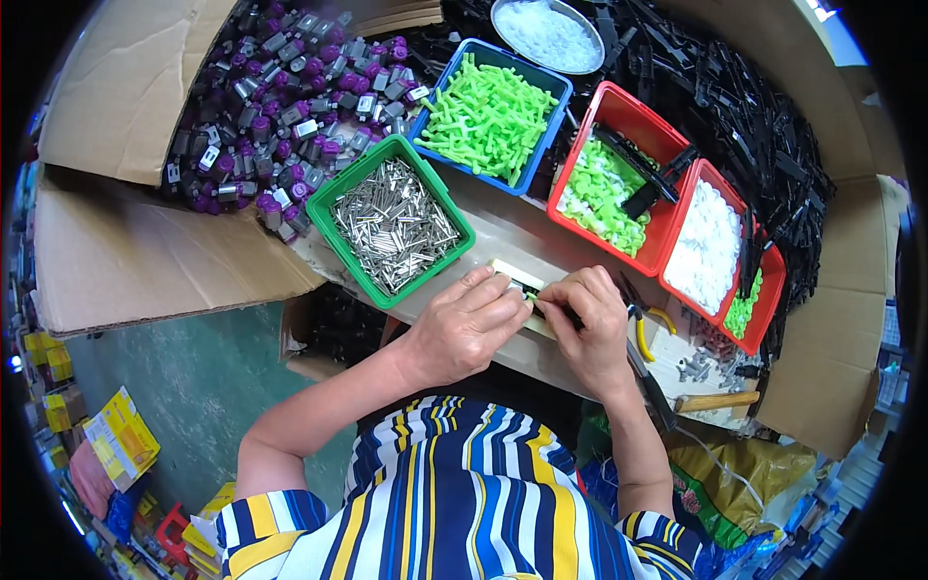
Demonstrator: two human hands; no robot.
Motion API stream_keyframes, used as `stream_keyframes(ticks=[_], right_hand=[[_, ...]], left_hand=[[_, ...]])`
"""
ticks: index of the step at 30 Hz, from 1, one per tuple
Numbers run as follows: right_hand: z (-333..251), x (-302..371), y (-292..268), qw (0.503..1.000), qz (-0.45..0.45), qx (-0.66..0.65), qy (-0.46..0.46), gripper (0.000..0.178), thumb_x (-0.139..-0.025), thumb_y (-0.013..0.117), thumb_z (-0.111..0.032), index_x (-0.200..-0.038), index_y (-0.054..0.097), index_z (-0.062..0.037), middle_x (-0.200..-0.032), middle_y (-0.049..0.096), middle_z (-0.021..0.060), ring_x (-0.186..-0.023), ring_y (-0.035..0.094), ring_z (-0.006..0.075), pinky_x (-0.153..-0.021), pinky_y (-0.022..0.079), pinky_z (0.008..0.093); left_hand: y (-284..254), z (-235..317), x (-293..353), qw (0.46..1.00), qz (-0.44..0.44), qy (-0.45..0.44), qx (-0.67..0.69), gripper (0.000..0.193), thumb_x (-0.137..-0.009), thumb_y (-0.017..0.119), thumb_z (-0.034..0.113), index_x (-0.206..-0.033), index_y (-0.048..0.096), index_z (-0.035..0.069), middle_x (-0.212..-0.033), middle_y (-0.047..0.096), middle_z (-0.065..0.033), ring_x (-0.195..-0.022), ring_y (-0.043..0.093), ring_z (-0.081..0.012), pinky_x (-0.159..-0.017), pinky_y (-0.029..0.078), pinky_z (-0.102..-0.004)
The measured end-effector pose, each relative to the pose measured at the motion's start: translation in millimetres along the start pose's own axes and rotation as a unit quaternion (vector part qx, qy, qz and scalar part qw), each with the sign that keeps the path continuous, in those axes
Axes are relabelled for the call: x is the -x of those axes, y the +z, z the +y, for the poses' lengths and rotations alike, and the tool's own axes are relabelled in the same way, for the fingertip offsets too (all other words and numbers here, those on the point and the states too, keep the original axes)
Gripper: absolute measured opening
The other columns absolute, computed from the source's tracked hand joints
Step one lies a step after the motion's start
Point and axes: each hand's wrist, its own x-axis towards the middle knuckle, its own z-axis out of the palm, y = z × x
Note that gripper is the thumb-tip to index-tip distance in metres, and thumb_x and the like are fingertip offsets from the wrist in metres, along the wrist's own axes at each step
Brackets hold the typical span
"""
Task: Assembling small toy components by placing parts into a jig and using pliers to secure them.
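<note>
My left hand and my right hand meet over a pale cream block on the work surface. Both have their fingers pinched together. Between the fingertips shows a small bright green plastic piece, which my right thumb and forefinger seem to grip. Beside it a bit of dark part rests at the block, mostly covered by the fingers. What my left fingers pinch is hidden. Just left of my left hand stands a green bin of short metal pins.
A blue bin holds green sticks; red bins hold green and white pieces. Purple-and-grey parts and black parts are heaped behind. Yellow-handled pliers and a wooden handle lie right. Cardboard flaps flank the surface.
</note>
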Motion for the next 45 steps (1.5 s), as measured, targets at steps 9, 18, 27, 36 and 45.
stream_keyframes(ticks=[9, 18, 27, 36, 45], right_hand=[[-7, 0, 2, 0.998, 0.007, 0.048, -0.026, 0.017, -0.072, 0.075, 0.002, -0.085, 0.065, -0.0039, -0.080, 0.060, 0.0078, -0.077, 0.057, 0.0273, -0.067, 0.042, 0.0382], [8, -4, 5, 0.995, 0.014, 0.017, -0.102, 0.021, -0.067, 0.074, 0.003, -0.083, 0.062, -0.0035, -0.078, 0.058, 0.0085, -0.073, 0.056, 0.0270, -0.064, 0.044, 0.0371], [2, -5, -1, 0.997, -0.017, 0.037, -0.068, 0.019, -0.071, 0.073, 0.003, -0.085, 0.062, -0.0040, -0.080, 0.058, 0.0081, -0.075, 0.056, 0.0268, -0.066, 0.044, 0.0373], [0, -4, -13, 0.991, -0.007, -0.121, 0.059, 0.021, -0.077, 0.073, 0.006, -0.095, 0.064, 0.0004, -0.081, 0.060, 0.0109, -0.074, 0.061, 0.0254, -0.063, 0.049, 0.0355], [6, 7, -21, 0.997, 0.009, -0.064, 0.051, 0.014, -0.078, 0.073, 0.005, -0.088, 0.065, 0.0005, -0.083, 0.063, 0.0093, -0.076, 0.062, 0.0247, -0.068, 0.049, 0.0352]], left_hand=[[3, 0, 6, 0.999, 0.048, 0.002, -0.014, 0.030, -0.071, 0.082, 0.008, -0.099, 0.073, 0.001, -0.106, 0.070, -0.0092, -0.100, 0.067, -0.0284, -0.081, 0.058, -0.0379], [4, 0, 6, 0.999, 0.043, 0.003, -0.009, 0.030, -0.072, 0.081, 0.008, -0.099, 0.073, 0.001, -0.105, 0.070, -0.0098, -0.101, 0.067, -0.0292, -0.082, 0.058, -0.0389], [2, -3, 5, 0.999, 0.041, 0.009, -0.001, 0.030, -0.072, 0.080, 0.010, -0.100, 0.073, 0.001, -0.105, 0.070, -0.0104, -0.100, 0.067, -0.0291, -0.083, 0.058, -0.0398], [0, -2, 7, 0.999, 0.037, 0.001, -0.002, 0.033, -0.073, 0.081, 0.010, -0.104, 0.072, 0.002, -0.110, 0.068, -0.0099, -0.105, 0.065, -0.0305, -0.089, 0.054, -0.0446], [-1, 6, 5, 0.999, 0.006, -0.030, -0.044, 0.036, -0.074, 0.081, 0.016, -0.107, 0.072, 0.008, -0.114, 0.064, -0.0057, -0.114, 0.057, -0.0285, -0.103, 0.041, -0.0501]])
